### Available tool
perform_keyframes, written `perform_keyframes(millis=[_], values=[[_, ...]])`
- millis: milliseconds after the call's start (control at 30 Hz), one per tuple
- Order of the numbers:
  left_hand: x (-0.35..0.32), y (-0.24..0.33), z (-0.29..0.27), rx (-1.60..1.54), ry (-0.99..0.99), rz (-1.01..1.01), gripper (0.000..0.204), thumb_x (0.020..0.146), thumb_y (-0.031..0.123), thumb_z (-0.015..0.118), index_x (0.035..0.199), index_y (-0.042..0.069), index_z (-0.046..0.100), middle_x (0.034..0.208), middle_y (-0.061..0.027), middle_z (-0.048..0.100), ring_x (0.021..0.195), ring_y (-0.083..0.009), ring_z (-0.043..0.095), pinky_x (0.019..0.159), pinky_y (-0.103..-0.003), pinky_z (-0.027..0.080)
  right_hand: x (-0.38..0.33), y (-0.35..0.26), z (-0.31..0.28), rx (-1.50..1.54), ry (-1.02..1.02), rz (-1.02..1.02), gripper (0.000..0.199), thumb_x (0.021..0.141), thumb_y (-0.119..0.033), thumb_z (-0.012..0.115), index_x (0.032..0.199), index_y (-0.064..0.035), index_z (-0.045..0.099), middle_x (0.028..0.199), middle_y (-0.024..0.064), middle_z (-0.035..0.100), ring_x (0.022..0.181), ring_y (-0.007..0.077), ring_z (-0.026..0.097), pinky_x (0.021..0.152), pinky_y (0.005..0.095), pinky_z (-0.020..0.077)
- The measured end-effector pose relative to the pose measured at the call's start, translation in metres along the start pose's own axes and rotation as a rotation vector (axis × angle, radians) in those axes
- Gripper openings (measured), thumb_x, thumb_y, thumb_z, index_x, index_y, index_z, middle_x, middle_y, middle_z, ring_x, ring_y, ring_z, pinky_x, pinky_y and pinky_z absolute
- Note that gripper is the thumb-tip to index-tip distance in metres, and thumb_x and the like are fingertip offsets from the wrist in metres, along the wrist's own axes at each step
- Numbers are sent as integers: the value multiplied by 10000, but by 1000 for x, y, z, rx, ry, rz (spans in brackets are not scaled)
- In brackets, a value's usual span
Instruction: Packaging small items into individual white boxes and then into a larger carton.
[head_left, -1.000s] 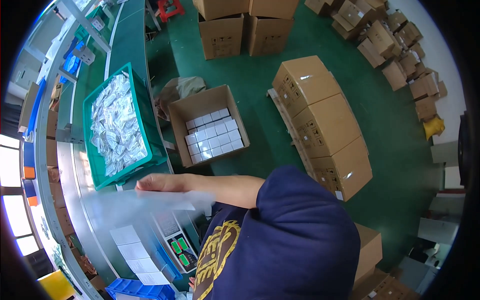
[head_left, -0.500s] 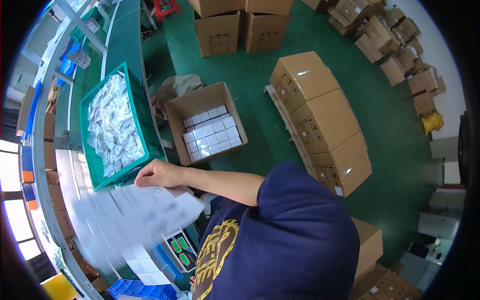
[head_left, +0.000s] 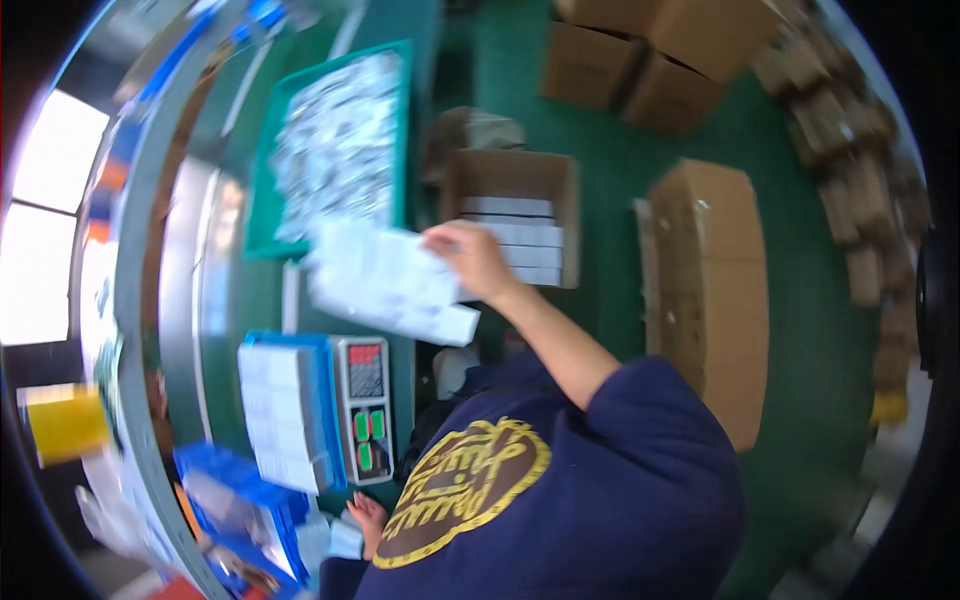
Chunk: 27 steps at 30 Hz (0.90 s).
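The right hand is pinching a flat, white, paper-like sheet extending to its left; a grey, rectangular scale is sitting just beyond the left hand, whose grip we cannot tell.

No legible text; blurred yellow lettering on the brown emblem of the dark blue shirt.

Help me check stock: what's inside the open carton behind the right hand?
White boxes in rows. The right hand covers the lower left of the carton; whatever lies beneath the visible layer is hidden.
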<state>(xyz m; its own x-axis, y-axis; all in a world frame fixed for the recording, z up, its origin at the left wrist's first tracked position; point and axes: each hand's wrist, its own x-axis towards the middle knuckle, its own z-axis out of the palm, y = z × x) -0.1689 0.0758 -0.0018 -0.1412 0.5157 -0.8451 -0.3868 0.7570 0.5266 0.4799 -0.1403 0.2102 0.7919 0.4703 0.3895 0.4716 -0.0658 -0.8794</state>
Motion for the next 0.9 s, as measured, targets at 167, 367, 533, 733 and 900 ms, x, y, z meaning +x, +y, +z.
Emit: perform_keyframes(millis=[167,367,533,733,900], values=[[6,-11,-14,-75,110,49,467,925,516,564,1110,97,656,934,36,714,901,-101,678,599,-221,545,-12,-5,15,-239,-20,49,162,902,-220,659,938,-65,686,880,110,679,832,284,658,703,344,505],[-3,-18,-17,-95,111,40,422,927,520,558,987,119,678,866,53,723,813,-91,696,548,-210,526,-11,12,83,-324,-207,-31,210,898,-200,636,1067,-76,649,987,118,654,932,330,611,778,405,484],[-10,-18,-8,-31,113,44,411,929,516,557,958,126,683,828,71,719,787,-87,697,560,-207,526,-28,11,125,-502,-214,-231,418,883,-183,620,1285,-90,556,1285,153,549,1189,361,496,986,454,415],[-6,-18,-9,-30,165,64,420,926,498,572,1041,107,672,907,49,721,834,-84,690,551,-192,523,-87,70,150,-539,-694,-92,567,842,-190,626,1380,-97,472,1412,175,447,1321,390,379,1081,457,345],[8,-6,-26,-23,146,43,416,920,464,599,1103,96,657,961,31,717,867,-84,682,558,-196,536,-108,66,142,-193,-607,-57,402,880,-175,570,1275,-99,562,1327,157,537,1216,306,509,993,411,434]])
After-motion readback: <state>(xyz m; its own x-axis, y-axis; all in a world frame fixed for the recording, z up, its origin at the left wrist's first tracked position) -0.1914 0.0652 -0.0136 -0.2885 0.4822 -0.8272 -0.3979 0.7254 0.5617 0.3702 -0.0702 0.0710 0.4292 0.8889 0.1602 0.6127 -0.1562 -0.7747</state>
